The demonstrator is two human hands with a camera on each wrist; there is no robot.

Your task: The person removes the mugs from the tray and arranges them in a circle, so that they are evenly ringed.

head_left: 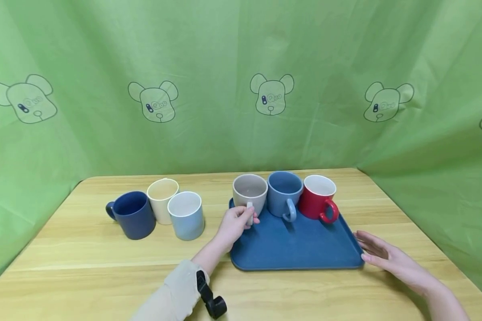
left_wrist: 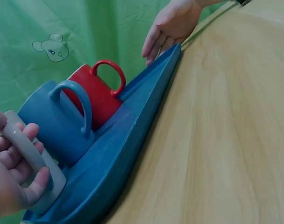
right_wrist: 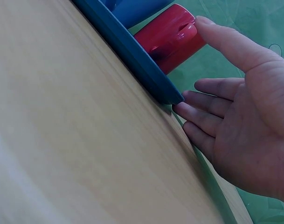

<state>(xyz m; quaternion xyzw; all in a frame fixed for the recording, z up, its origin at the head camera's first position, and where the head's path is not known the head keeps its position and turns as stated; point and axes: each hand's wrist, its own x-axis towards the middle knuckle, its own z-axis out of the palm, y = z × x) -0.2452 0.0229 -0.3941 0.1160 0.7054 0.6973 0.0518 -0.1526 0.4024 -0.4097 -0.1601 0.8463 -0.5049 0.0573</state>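
Observation:
My left hand (head_left: 238, 223) grips the handle of a grey-beige mug (head_left: 250, 189) at the left end of a dark blue tray (head_left: 297, 249). In the left wrist view, its fingers curl through the mug's handle (left_wrist: 25, 144). Beside that mug on the tray stand a blue mug (head_left: 283, 191) and a red mug (head_left: 315, 200) with a white inside, their handles turned toward me. At the tray's right edge is my right hand (head_left: 397, 265), fingers extended and thumb apart; the right wrist view shows its fingertips (right_wrist: 181, 109) right by the tray's corner.
Left of the tray on the wooden table (head_left: 104, 276) stand a navy mug (head_left: 135, 218), a cream mug (head_left: 160, 205) and a light blue mug (head_left: 187, 220), close together. A green curtain (head_left: 209, 133) with bear-head drawings hangs along the back and sides.

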